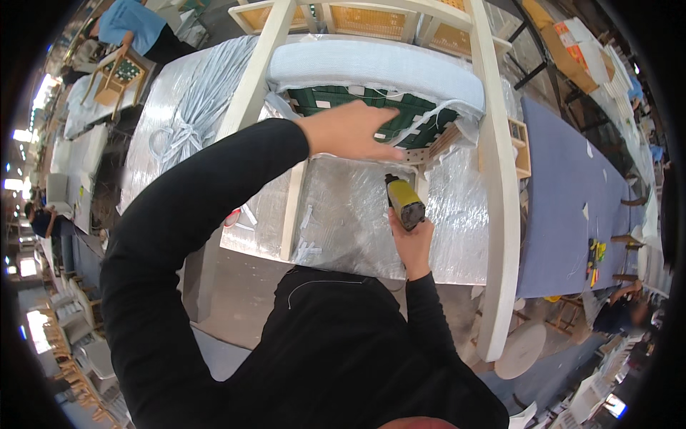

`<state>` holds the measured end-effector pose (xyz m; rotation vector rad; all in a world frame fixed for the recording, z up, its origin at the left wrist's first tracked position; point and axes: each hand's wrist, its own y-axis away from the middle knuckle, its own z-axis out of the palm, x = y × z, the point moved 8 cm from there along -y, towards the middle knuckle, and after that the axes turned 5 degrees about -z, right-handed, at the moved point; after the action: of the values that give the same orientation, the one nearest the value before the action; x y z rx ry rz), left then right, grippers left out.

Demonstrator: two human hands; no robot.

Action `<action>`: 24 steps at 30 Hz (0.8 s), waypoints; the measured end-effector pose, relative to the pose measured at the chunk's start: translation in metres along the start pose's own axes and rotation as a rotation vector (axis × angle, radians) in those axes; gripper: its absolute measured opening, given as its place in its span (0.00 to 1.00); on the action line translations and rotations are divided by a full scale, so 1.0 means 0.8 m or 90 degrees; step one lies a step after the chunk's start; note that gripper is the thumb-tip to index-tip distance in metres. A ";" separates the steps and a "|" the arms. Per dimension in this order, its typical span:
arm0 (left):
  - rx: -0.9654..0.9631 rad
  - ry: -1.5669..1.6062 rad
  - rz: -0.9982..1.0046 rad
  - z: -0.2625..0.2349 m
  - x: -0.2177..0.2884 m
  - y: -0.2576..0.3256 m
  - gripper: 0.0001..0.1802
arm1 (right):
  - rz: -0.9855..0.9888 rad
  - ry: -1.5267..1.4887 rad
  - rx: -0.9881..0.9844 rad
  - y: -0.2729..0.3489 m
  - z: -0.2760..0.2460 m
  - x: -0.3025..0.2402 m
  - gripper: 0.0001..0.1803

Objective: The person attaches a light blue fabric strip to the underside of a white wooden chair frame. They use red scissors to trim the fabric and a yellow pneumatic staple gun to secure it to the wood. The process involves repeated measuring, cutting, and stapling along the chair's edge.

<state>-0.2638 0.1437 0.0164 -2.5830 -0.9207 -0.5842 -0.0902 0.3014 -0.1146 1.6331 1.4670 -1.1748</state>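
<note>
A chair frame (500, 186) with pale legs stands tipped on the table, its seat underside facing me. Green webbing (336, 96) spans that underside, and light blue-grey fabric (371, 63) wraps the seat's edge. My left hand (346, 131) is open over the webbing, thumb and fingers apart, holding nothing; whether it touches the seat I cannot tell. My right hand (413, 247) is closed round a yellow-and-black staple gun (404, 201). The tool's dark nose points away from me toward the seat's near wooden rail (416, 156), a short way off it.
Clear plastic film covers the table (343, 214), where white scraps (307, 250) lie. Bundled grey-blue fabric strips (182, 132) sit at left. A blue-covered table (564, 207) stands at right, with small hand tools (594, 261). A round stool (520, 350) is nearby. Other people (139, 28) work around.
</note>
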 end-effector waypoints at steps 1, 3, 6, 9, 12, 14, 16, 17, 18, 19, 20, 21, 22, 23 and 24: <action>-0.058 0.108 -0.073 0.020 -0.001 -0.012 0.45 | 0.011 -0.016 -0.001 0.002 -0.001 -0.005 0.13; -0.171 0.325 -0.210 0.058 0.010 -0.025 0.43 | 0.026 -0.085 0.012 0.010 -0.002 -0.003 0.13; -0.332 0.341 -0.370 0.051 0.047 -0.022 0.37 | 0.015 -0.139 0.078 0.024 -0.014 0.015 0.12; -0.168 0.086 -0.191 -0.014 0.062 -0.019 0.36 | 0.055 -0.130 0.075 0.040 -0.019 0.046 0.13; -0.027 -0.068 -0.144 -0.113 0.064 0.005 0.28 | 0.160 -0.306 0.043 0.049 -0.011 0.034 0.11; -0.059 -0.032 -0.218 -0.145 0.049 0.018 0.24 | 0.174 -0.397 0.076 0.045 -0.009 0.015 0.09; -0.068 0.022 -0.293 -0.163 0.021 0.040 0.22 | 0.141 -0.406 0.076 0.035 0.001 0.002 0.08; -0.020 -0.028 -0.257 -0.169 0.006 0.052 0.21 | 0.129 -0.409 0.059 0.028 0.008 -0.006 0.08; 0.030 -0.075 -0.221 -0.166 -0.018 0.067 0.21 | 0.116 -0.409 0.040 0.020 0.016 -0.018 0.08; 0.077 -0.116 -0.174 -0.164 -0.032 0.071 0.21 | 0.104 -0.372 0.041 0.012 0.021 -0.030 0.09; 0.105 -0.183 -0.142 -0.169 -0.034 0.073 0.21 | 0.091 -0.351 0.040 0.004 0.028 -0.041 0.11; 0.134 -0.250 -0.110 -0.175 -0.037 0.076 0.22 | 0.078 -0.331 0.038 -0.005 0.036 -0.051 0.12; 0.160 -0.311 -0.074 -0.178 -0.038 0.077 0.22 | 0.069 -0.308 0.040 -0.012 0.045 -0.060 0.13; 0.173 -0.333 -0.081 -0.181 -0.042 0.077 0.21 | 0.021 -0.301 0.075 -0.022 0.052 -0.071 0.14; 0.185 -0.354 -0.089 -0.181 -0.046 0.076 0.21 | -0.028 -0.292 0.109 -0.035 0.063 -0.084 0.16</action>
<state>-0.2886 0.0165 0.1126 -2.4537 -1.2518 0.2477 -0.1257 0.2336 -0.0702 1.3219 1.1372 -1.6100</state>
